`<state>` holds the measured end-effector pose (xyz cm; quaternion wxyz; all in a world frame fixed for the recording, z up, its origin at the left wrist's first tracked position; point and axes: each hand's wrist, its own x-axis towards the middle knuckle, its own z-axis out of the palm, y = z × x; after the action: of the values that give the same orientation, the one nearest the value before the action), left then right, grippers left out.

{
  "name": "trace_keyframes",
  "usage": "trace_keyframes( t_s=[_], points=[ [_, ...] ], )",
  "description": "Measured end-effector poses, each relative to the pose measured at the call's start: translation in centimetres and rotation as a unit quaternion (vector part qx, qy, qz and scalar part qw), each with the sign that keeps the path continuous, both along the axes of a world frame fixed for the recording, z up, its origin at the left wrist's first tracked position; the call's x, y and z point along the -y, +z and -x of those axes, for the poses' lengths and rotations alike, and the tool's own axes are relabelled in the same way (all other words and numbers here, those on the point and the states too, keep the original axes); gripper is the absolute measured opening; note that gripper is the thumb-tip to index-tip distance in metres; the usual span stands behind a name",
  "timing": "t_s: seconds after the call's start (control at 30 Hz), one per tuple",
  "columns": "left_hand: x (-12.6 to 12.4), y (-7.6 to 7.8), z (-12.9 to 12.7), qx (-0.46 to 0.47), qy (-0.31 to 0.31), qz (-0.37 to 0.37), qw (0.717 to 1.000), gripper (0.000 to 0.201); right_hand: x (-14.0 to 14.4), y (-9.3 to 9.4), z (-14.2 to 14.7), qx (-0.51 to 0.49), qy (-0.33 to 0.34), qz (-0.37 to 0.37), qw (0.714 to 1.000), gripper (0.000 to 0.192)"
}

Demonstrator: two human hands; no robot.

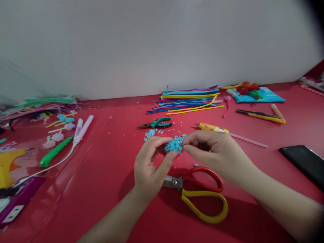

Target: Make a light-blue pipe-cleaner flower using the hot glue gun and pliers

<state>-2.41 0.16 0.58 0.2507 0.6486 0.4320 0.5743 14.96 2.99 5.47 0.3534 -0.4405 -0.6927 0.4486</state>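
Note:
A small fluffy blue pompom [174, 145] is held between both hands just above the red table [106, 189]. My left hand [150, 167] pinches it from the left with thumb and fingers. My right hand [214, 152] pinches its right side with the fingertips. Scissors with one red and one yellow handle [202, 195] lie on the table under my hands. Blue fluff scraps [150, 134] lie just behind the pompom.
Green-handled pliers [157, 123] and a yellow glue tool [212, 128] lie behind my hands. A pile of coloured pipe cleaners [189, 99] is at the back. A black phone [303, 163] lies right. A green tool [54, 152], a pink stick [83, 130] and small pompoms [57, 136] lie left.

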Motion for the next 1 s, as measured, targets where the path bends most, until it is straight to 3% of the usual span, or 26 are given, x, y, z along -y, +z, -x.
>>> trace_keyframes(
  t_s=[0.23, 0.53, 0.63, 0.73, 0.87, 1.0],
  points=[
    [0.1, -0.3, 0.0, 0.0, -0.001, -0.001, 1.0, 0.027, -0.1, -0.2, 0.1, -0.03, 0.013, 0.042, 0.999, 0.009],
    [0.2, 0.0, -0.1, -0.001, 0.007, -0.002, 1.0, 0.029, -0.1, -0.1, 0.0, -0.022, 0.02, 0.013, 0.999, 0.009],
    [0.3, 0.0, -0.1, 0.004, 0.008, -0.007, 1.0, 0.033, -0.5, 0.1, -0.6, 0.007, 0.004, -0.03, 1.0, 0.009],
    [0.4, 0.0, -0.2, 0.011, 0.004, -0.008, 1.0, 0.036, -1.3, -0.3, -1.3, 0.047, -0.009, -0.127, 0.991, 0.012],
    [0.4, -0.1, -0.2, 0.005, 0.005, -0.036, 0.999, 0.041, -2.2, -1.5, -1.6, 0.095, 0.057, -0.218, 0.97, 0.029],
    [0.5, -0.2, -0.2, -0.024, -0.004, -0.054, 0.998, 0.041, -2.3, -2.2, -1.5, 0.082, 0.098, -0.262, 0.957, 0.017]
  ],
)
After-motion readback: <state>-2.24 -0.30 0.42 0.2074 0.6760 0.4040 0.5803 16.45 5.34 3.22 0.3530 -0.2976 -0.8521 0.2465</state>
